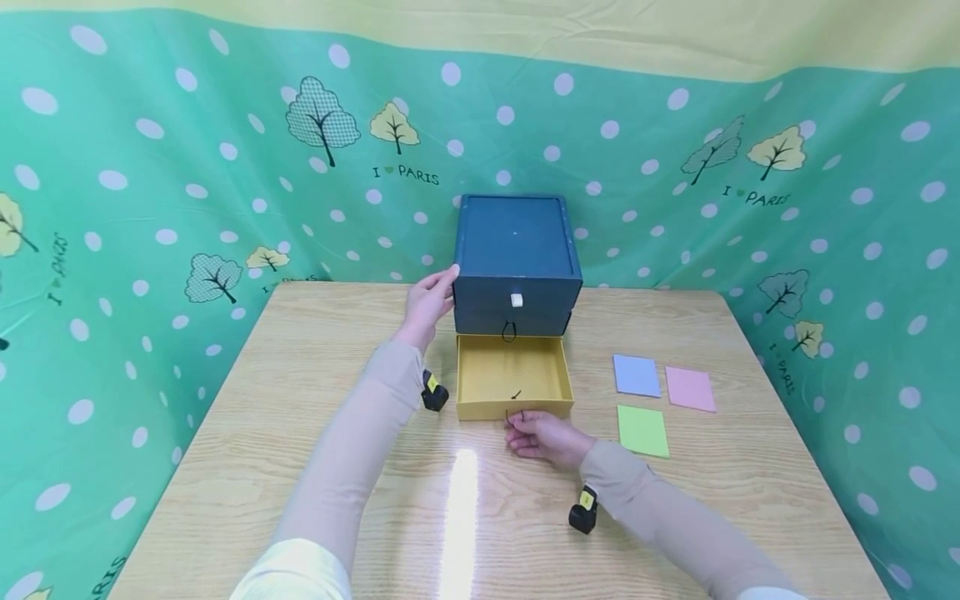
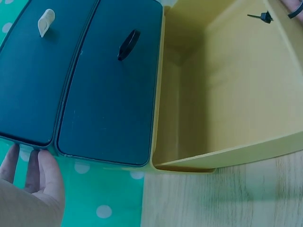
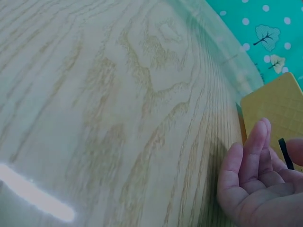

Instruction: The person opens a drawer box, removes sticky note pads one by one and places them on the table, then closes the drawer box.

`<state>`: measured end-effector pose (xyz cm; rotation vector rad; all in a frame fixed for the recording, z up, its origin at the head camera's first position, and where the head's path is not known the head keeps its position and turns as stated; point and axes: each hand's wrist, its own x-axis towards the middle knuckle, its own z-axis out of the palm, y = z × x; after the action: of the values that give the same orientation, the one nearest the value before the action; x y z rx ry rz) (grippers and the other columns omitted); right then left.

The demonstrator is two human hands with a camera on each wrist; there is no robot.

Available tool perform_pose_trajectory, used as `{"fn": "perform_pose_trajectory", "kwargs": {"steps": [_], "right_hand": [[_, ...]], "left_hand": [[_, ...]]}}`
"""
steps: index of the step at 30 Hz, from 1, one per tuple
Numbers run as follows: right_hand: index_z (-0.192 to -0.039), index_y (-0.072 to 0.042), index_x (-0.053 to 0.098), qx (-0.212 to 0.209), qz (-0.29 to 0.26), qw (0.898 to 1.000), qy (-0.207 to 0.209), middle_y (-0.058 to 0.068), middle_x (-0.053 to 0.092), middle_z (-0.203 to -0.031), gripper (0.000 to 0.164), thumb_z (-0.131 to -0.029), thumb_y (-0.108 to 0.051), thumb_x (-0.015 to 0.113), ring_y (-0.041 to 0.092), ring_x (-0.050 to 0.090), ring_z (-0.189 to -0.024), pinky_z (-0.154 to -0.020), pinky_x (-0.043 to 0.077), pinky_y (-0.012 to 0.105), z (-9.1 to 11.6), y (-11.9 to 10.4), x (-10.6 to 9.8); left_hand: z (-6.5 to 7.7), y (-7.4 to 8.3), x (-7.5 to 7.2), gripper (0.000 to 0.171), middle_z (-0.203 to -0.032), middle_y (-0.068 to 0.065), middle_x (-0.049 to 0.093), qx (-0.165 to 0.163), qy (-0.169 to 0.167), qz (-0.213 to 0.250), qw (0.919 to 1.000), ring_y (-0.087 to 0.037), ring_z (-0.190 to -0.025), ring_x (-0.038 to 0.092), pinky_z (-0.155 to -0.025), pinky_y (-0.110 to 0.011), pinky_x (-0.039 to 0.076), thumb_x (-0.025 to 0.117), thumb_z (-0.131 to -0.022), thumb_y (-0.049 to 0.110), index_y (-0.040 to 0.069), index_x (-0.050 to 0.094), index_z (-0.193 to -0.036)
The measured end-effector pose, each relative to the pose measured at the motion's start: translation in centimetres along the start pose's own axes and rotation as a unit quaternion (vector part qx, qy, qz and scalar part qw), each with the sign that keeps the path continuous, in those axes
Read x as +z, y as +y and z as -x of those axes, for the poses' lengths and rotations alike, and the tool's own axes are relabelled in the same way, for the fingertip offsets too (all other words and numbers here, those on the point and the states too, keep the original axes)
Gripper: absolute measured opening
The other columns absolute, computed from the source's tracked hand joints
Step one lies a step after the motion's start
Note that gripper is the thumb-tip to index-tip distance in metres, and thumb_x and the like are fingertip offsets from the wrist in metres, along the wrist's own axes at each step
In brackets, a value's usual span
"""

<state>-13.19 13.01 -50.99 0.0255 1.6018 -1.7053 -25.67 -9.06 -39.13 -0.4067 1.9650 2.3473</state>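
Observation:
A dark blue drawer chest (image 1: 517,237) stands at the back of the table, with a white tab (image 1: 517,300) on its upper drawer and a black loop (image 2: 129,45) on the one below. Its yellow bottom drawer (image 1: 480,411) is pulled out, and nothing lies inside. My left hand (image 1: 429,307) rests its fingers against the chest's left side, near the top front corner. At the drawer's front, my right hand (image 1: 551,437) pinches the drawer's black pull loop (image 3: 285,153) between thumb and fingers, the other fingers loosely bent below.
Right of the drawer lie flat blue (image 1: 637,376), pink (image 1: 690,389) and green (image 1: 642,431) square pads. Black wrist cameras are at my left wrist (image 1: 433,392) and right wrist (image 1: 583,510). A green dotted curtain (image 1: 630,175) hangs close behind the chest.

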Motion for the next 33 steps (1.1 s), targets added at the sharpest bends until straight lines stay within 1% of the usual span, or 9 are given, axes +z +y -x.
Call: {"fn": "perform_pose_trajectory", "kwargs": {"steps": [4,7,13,19,33], "right_hand": [[-0.128,0.009,0.043,0.003,-0.003,1.0,-0.004,0.001,0.06,-0.09,0.034,-0.101,-0.011,0.04,0.011,0.057,-0.082,-0.083,0.052,0.025,-0.5,-0.2,-0.1],[-0.128,0.009,0.042,0.006,-0.009,1.0,0.002,0.001,0.059,-0.09,0.034,-0.101,-0.011,0.039,0.011,0.057,-0.081,-0.082,0.051,0.025,-0.8,-0.4,0.0],[-0.129,0.009,0.04,0.01,-0.026,1.0,0.006,0.0,0.059,-0.089,0.034,-0.101,-0.009,0.037,0.011,0.056,-0.081,-0.082,0.05,0.025,-1.5,-1.0,0.2],[-0.129,0.008,0.041,0.015,-0.039,0.999,0.017,0.001,0.058,-0.088,0.033,-0.101,-0.009,0.035,0.011,0.055,-0.081,-0.081,0.05,0.024,-2.0,-1.6,0.2],[-0.131,0.009,0.039,0.016,-0.039,0.999,0.018,0.003,0.057,-0.093,0.035,-0.101,-0.008,0.035,0.012,0.055,-0.084,-0.085,0.049,0.026,-2.5,-2.3,-0.2]], "left_hand": [[0.0,0.0,0.0,0.049,-0.133,-0.011,0.054,0.0,-0.001,-0.002,1.0,-0.025,-0.121,0.052,-0.106,-0.037,0.044,0.064,-0.09,0.035,0.006,0.058,-0.128],[0.1,0.0,0.1,0.048,-0.133,-0.012,0.055,0.002,-0.001,0.0,1.0,-0.025,-0.12,0.053,-0.105,-0.037,0.044,0.064,-0.09,0.034,0.005,0.059,-0.128],[0.0,0.0,0.1,0.047,-0.132,-0.013,0.055,0.003,-0.001,0.001,1.0,-0.026,-0.12,0.053,-0.106,-0.038,0.044,0.064,-0.09,0.034,0.005,0.059,-0.128],[-0.1,0.0,0.1,0.048,-0.133,-0.012,0.054,-0.003,0.002,-0.007,1.0,-0.025,-0.121,0.053,-0.105,-0.036,0.044,0.064,-0.09,0.035,0.006,0.058,-0.129],[-0.1,0.1,0.1,0.048,-0.133,-0.012,0.055,0.0,0.004,-0.007,1.0,-0.025,-0.121,0.053,-0.105,-0.037,0.044,0.064,-0.09,0.035,0.006,0.058,-0.129]]}}
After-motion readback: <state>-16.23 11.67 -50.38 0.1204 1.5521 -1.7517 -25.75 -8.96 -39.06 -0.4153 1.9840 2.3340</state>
